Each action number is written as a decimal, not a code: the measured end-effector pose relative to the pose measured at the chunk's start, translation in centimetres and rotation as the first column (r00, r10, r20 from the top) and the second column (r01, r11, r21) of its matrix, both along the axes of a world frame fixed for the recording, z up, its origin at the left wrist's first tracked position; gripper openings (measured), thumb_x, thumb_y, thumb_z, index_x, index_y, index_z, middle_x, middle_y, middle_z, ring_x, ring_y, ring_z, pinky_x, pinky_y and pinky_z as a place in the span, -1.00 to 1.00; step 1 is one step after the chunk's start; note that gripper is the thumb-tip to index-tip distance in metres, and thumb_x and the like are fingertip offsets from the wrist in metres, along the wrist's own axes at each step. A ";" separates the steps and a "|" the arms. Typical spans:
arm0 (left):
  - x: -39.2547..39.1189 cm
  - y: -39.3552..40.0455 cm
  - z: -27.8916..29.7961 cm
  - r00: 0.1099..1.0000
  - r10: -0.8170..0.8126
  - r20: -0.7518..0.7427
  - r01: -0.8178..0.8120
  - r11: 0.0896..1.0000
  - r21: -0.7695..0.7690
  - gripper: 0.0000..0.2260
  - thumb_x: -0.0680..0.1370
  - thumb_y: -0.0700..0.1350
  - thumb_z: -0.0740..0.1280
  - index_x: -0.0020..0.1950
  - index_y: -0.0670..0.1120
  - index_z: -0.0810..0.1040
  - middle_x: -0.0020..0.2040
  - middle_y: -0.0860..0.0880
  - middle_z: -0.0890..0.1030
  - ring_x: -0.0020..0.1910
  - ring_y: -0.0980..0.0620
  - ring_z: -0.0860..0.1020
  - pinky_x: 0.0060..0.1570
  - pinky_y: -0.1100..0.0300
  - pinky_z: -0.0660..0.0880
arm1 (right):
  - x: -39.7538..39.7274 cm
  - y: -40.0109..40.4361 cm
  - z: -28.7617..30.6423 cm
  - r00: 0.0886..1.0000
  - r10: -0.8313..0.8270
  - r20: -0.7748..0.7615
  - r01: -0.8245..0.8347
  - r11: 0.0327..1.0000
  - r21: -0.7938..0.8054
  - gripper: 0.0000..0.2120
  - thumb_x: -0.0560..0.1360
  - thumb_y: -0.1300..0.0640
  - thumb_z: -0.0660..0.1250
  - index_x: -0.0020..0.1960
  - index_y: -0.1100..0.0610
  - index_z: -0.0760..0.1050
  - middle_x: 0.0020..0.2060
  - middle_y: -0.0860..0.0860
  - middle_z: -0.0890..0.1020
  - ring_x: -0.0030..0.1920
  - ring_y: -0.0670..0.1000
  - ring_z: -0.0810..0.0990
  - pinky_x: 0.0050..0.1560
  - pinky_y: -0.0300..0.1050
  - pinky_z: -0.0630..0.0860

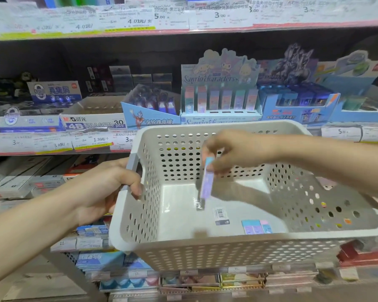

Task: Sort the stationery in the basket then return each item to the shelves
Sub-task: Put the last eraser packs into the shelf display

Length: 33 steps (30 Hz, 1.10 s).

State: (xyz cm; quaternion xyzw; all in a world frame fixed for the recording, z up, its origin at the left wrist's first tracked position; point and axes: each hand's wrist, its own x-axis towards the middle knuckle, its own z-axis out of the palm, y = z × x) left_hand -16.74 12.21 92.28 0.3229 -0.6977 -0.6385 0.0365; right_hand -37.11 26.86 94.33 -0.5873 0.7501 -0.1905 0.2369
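A white perforated basket (227, 253) is held up in front of the shelves. My left hand (105, 188) grips its grey left handle. My right hand (231, 151) hovers over the basket and pinches the top of a pastel blue and purple eraser box (207, 180), which hangs down inside the basket, above its floor. On the basket floor lie a small box with a barcode (220, 215) and two more pastel eraser boxes (256, 226) side by side. Behind the basket stands the Sanrio display box (220, 99) with matching pastel boxes upright in a row.
The middle shelf holds an open 4B eraser carton (92, 118), a blue Ultraman eraser display (151, 110) and blue display boxes (297, 105) to the right. Price labels run along the shelf edges (52, 142). Lower shelves carry stacked stationery packs (92, 236).
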 end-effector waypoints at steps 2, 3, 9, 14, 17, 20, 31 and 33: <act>-0.1 -0.1 -0.1 1.000 -0.007 0.004 0.007 1.000 0.000 -0.43 0.09 -0.32 0.27 0.11 -0.17 0.57 -0.18 -0.23 0.63 -0.29 -0.15 0.56 -0.10 -0.04 0.40 | -1.0 0.2 2.7 0.992 -0.103 -0.075 0.083 0.967 -0.239 -0.93 0.53 0.23 0.31 -0.03 0.12 0.55 -0.22 0.02 0.64 -0.28 -0.12 0.62 -0.14 -0.30 0.58; -0.1 0.0 -0.1 1.000 -0.011 0.006 0.011 1.000 0.001 -0.43 0.10 -0.32 0.27 0.12 -0.16 0.57 -0.16 -0.23 0.63 -0.27 -0.15 0.58 -0.07 -0.05 0.43 | -1.6 0.1 3.8 0.977 -0.165 -0.134 0.107 0.928 -0.357 -0.88 0.53 0.22 0.31 0.05 0.14 0.56 -0.24 -0.07 0.62 -0.30 -0.19 0.60 -0.16 -0.36 0.55; -0.3 0.2 0.2 1.000 -0.020 0.016 0.021 1.000 -0.014 -0.45 0.10 -0.31 0.26 0.09 -0.17 0.58 -0.15 -0.22 0.64 -0.19 -0.18 0.57 0.03 -0.13 0.40 | -5.8 -2.1 5.5 0.873 -0.394 -0.288 0.110 0.734 -0.670 -0.74 0.49 0.24 0.32 0.18 0.17 0.49 -0.01 0.04 0.57 -0.03 0.09 0.61 0.08 0.01 0.54; -0.1 0.2 0.3 0.999 -0.036 -0.027 0.034 0.999 -0.041 -0.37 0.13 -0.30 0.26 0.23 -0.32 0.47 -0.17 -0.22 0.60 -0.30 -0.06 0.58 -0.28 0.15 0.55 | -6.9 -3.7 4.7 0.860 -0.394 -0.323 0.093 0.745 -0.660 -0.81 0.51 0.26 0.32 0.12 0.20 0.53 -0.11 0.01 0.52 -0.15 0.07 0.57 0.03 -0.03 0.54; 0.1 0.1 0.3 0.999 -0.035 -0.036 0.033 0.999 -0.042 -0.37 0.13 -0.30 0.25 0.23 -0.34 0.46 -0.17 -0.22 0.58 -0.31 -0.05 0.57 -0.35 0.18 0.55 | -7.2 -3.9 4.5 0.866 -0.393 -0.310 0.091 0.733 -0.674 -0.81 0.52 0.21 0.33 0.13 0.19 0.52 -0.10 0.02 0.52 -0.09 0.11 0.59 0.01 -0.06 0.53; 0.2 0.2 0.3 0.998 -0.039 -0.043 0.037 0.998 -0.049 -0.36 0.13 -0.31 0.25 0.23 -0.35 0.45 -0.19 -0.23 0.57 -0.33 -0.05 0.55 -0.39 0.21 0.55 | -7.5 -3.8 4.1 0.882 -0.387 -0.267 0.103 0.714 -0.693 -0.80 0.51 0.20 0.34 0.12 0.19 0.53 -0.06 0.04 0.58 -0.07 -0.01 0.55 0.02 -0.13 0.51; 0.0 0.0 0.4 0.999 -0.029 -0.014 0.028 0.997 -0.068 -0.39 0.13 -0.30 0.25 0.20 -0.31 0.49 -0.18 -0.21 0.59 -0.32 -0.06 0.57 -0.37 0.19 0.55 | -7.6 -3.4 4.1 0.895 -0.433 -0.107 0.230 0.655 -0.720 -0.82 0.46 0.18 0.41 0.05 0.17 0.58 -0.12 -0.02 0.61 -0.08 -0.11 0.57 -0.19 -0.59 0.39; -0.1 0.0 0.4 0.999 -0.035 0.010 0.035 0.998 -0.049 -0.44 0.11 -0.31 0.26 0.11 -0.23 0.56 -0.18 -0.22 0.63 -0.29 -0.11 0.59 -0.27 0.10 0.55 | -7.4 -3.4 4.0 0.901 -0.394 -0.181 0.176 0.713 -0.679 -0.83 0.45 0.16 0.43 0.03 0.16 0.59 -0.09 0.01 0.64 -0.06 -0.09 0.61 -0.13 -0.50 0.44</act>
